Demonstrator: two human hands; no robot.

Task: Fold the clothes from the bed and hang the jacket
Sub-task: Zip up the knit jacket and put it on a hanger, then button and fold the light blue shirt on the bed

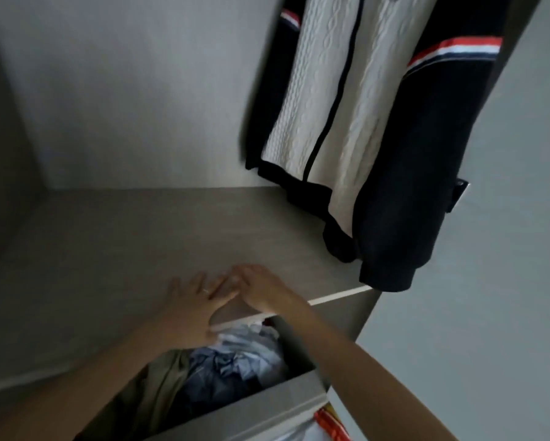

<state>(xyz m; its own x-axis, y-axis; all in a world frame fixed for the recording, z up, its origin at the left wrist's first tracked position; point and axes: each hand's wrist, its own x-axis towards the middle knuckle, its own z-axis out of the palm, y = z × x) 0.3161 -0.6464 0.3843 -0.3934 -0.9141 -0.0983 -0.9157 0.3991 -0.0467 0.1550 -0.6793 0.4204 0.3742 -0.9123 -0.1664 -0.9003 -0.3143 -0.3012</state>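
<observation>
Wardrobe shelf (pixel 140 237), hanging jacket (pixel 362 122), open drawer (pixel 251 405) of crumpled clothes (pixel 235 361)

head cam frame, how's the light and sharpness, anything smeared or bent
Head view: dim, flat light, no glare, deep shadow at the frame's left; head view is soft throughout, with smeared edges on the jacket, the left hand and the right hand; head view's wide lens tilts the shelf and back wall; the clothes in the open drawer read murky.

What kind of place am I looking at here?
Most likely the inside of a wardrobe: a jacket hangs at the right, and an open drawer below the shelf holds crumpled clothes.
</observation>
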